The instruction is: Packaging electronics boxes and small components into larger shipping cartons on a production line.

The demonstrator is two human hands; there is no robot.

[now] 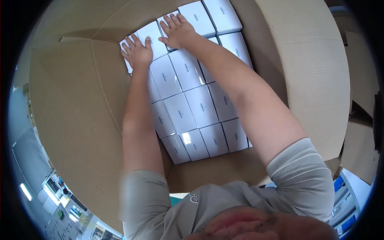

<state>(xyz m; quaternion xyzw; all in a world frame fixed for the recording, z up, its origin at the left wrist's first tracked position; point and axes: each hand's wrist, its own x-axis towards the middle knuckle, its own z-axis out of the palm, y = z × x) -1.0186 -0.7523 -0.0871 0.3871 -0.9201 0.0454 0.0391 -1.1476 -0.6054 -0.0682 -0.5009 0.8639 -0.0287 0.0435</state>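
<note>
I see both hands flat, fingers spread, holding nothing. Left hand [137, 51] presses on a white box [150, 38] at the far left corner of the carton [80, 100]. Right hand [178, 30] rests palm-down on the next white box [168, 21] in the far row. Carton is large, brown, flaps [316, 68] open. Inside: one layer of identical white rectangular boxes [196, 108] packed tight in rows, each with a small dark label at the middle of its top. Bare cardboard floor [216, 170] shows at the near end.
</note>
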